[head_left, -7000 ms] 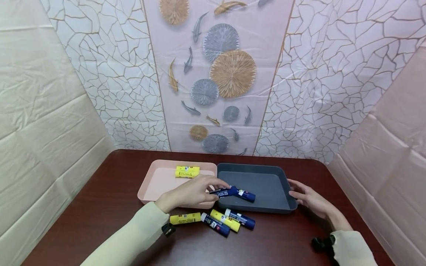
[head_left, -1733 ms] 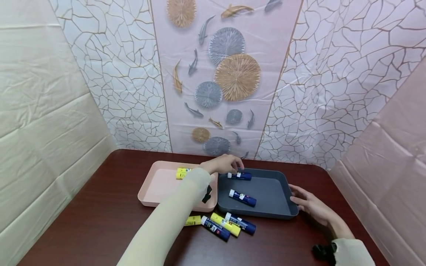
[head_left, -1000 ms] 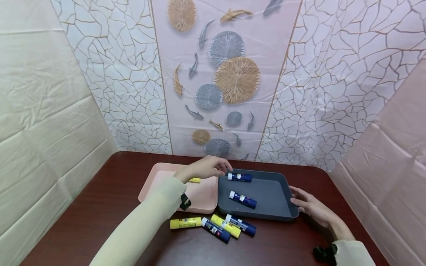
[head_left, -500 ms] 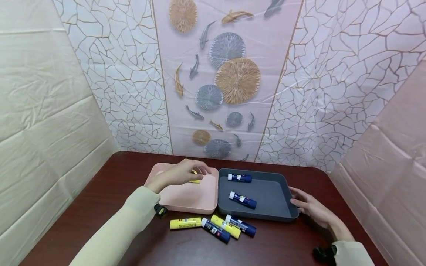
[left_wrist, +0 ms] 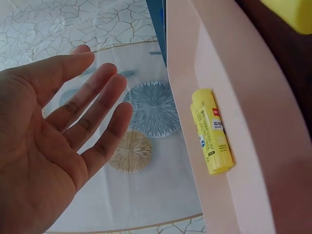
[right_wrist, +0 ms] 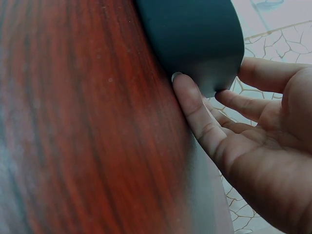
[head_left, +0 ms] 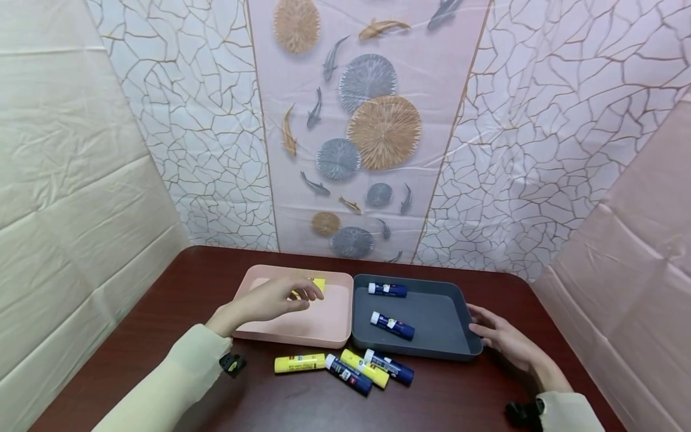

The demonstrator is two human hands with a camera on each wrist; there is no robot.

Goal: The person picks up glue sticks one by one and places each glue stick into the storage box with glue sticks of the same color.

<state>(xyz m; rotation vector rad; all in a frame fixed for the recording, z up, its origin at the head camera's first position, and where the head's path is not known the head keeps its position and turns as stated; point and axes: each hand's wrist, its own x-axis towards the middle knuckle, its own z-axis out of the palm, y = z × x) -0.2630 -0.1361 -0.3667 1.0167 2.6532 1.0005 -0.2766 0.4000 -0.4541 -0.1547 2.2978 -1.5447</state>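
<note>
My left hand (head_left: 272,299) hovers over the pink tray (head_left: 329,324), fingers loosely bent and holding nothing; the left wrist view shows its palm (left_wrist: 39,141) facing the camera. Two yellow glue sticks (left_wrist: 213,131) lie side by side in that tray, partly hidden by the hand in the head view. The dark grey tray (head_left: 437,327) holds one blue stick (head_left: 387,290) near its back and another (head_left: 392,326) nearer the front. At this tray's right end, my right hand (head_left: 510,339) touches the outer wall with thumb and fingers, as the right wrist view also shows.
In front of the trays lie a yellow stick (head_left: 299,363), a blue stick (head_left: 348,375), a second yellow stick (head_left: 364,368) and a second blue stick (head_left: 390,366), the last three close together. Fabric walls (head_left: 216,150) stand behind and beside the dark red table (head_left: 162,324).
The blue stick that my left hand held 7 seconds ago lies at the back of the dark tray. That hand has let go and moved left over the pink tray. My right hand stays at the tray.
</note>
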